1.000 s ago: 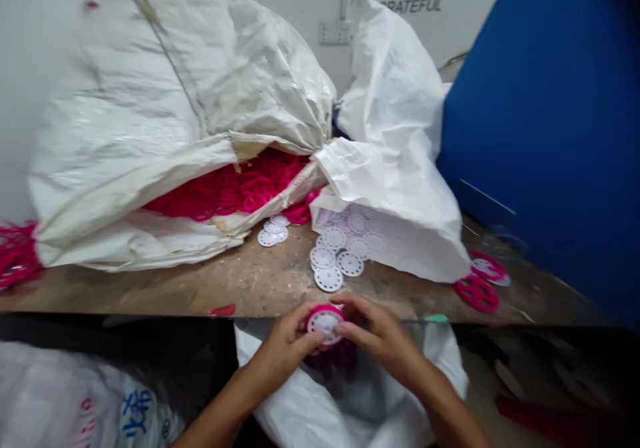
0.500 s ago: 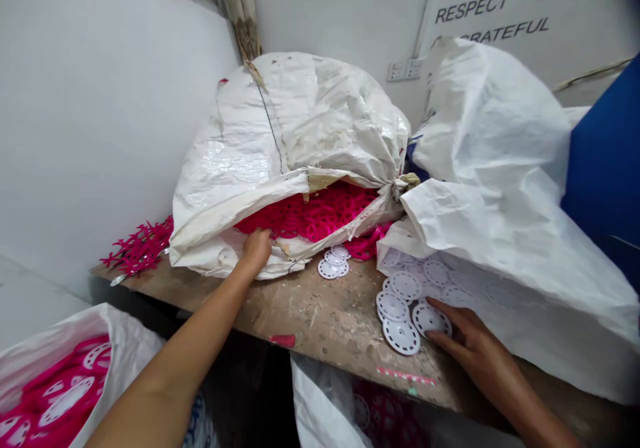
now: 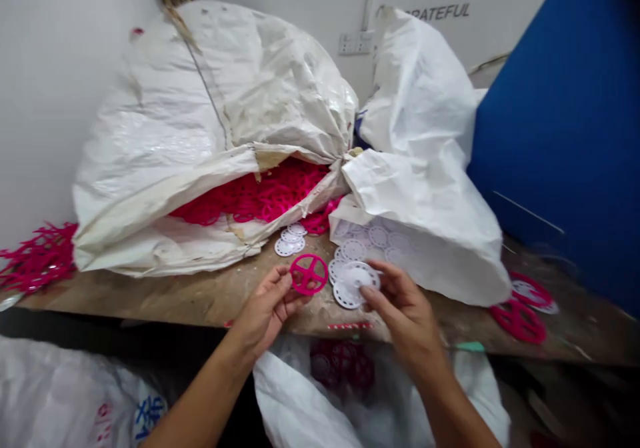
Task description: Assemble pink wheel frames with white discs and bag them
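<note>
Between the thumb and fingers of my left hand (image 3: 273, 308) is a pink plastic ring with crossed spokes (image 3: 309, 275). My right hand (image 3: 403, 301) pinches a white slotted disc (image 3: 361, 279) by its right edge, level with the ring and a little apart from it. Below and behind that disc, more white discs (image 3: 345, 296) lie on the worktable (image 3: 200, 295). A small pile of white discs (image 3: 289, 240) rests by the mouth of a big white sack (image 3: 235, 88), which is full of pink rings (image 3: 255, 195).
A second white sack (image 3: 420, 188) spills white discs on the right. Pink rings (image 3: 520, 320) lie at the table's right, near a blue panel (image 3: 545, 168). Pink pieces (image 3: 40, 255) heap at the left end. An open sack (image 3: 300, 401) hangs below the table's front edge.
My left hand has come out of the big sack with a pink ring. My right hand has lifted a white disc, and the two hands are now close together. The view has shifted right.
</note>
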The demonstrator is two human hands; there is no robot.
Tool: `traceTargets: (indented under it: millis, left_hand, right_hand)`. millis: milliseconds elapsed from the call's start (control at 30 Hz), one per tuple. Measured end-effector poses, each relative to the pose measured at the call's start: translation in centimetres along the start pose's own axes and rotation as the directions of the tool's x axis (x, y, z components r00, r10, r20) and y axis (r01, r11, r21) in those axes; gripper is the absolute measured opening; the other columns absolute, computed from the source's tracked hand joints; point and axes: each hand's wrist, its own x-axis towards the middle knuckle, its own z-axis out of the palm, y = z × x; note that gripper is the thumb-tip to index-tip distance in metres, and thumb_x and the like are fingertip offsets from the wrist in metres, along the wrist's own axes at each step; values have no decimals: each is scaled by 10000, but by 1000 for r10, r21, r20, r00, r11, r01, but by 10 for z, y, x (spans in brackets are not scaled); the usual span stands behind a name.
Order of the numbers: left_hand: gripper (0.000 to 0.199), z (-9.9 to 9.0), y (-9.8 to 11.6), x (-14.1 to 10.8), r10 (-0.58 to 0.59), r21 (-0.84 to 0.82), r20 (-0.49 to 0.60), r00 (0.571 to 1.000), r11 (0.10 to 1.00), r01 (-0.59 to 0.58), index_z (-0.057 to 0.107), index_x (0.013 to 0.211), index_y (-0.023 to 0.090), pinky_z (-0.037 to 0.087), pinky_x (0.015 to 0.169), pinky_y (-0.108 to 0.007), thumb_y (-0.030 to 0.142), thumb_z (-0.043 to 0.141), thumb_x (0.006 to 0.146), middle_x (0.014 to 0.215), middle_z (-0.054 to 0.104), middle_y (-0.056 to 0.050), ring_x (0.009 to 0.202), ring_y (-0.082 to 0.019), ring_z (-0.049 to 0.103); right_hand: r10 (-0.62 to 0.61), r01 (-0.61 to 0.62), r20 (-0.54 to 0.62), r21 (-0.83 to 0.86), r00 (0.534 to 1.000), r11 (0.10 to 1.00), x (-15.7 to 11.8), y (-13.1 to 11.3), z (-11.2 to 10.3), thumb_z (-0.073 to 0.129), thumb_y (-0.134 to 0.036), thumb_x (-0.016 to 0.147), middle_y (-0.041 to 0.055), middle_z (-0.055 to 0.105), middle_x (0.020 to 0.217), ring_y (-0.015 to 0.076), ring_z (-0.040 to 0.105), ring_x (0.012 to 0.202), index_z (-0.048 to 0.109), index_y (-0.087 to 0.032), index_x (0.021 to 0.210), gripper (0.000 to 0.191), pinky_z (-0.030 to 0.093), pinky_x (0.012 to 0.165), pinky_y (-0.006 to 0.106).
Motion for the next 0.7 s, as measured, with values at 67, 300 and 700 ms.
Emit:
traceTargets:
  millis: [67, 300, 700]
  left_hand:
    - [293, 24, -19, -14, -88, -193, 58, 994, 976, 98, 529, 1065, 200, 542, 778, -301, 314, 635, 817, 1023, 666, -61, 851, -167, 664]
    - [362, 51, -49, -28, 25, 88, 74, 997, 996, -32, 594, 1142, 209, 538, 786, -298, 398, 590, 833, 1197, 611, -72, 1025, -233, 602]
    - [428, 48, -59, -38, -30, 200, 165, 986, 980, -3, 480, 1215, 194, 537, 750, -287, 338, 601, 831, 1073, 638, -79, 904, -203, 635]
  right_hand:
    - [-73, 76, 40, -84, 997, 994, -7, 0, 8, 602, -300, 819, 29, 595, 863, 139, 551, 668, 591, -250, 1143, 328, 499, 597, 257]
    - [-193, 230, 169, -246, 967, 941, -23, 18, -2, 515, -264, 884, 69, 598, 1041, 183, 589, 901, 669, -284, 1107, 272, 488, 778, 310]
    - [121, -119, 281, -25, 952, 993, -30, 23, -14, 564, -278, 848, 18, 652, 909, 131, 588, 705, 573, -226, 1161, 318, 476, 670, 248]
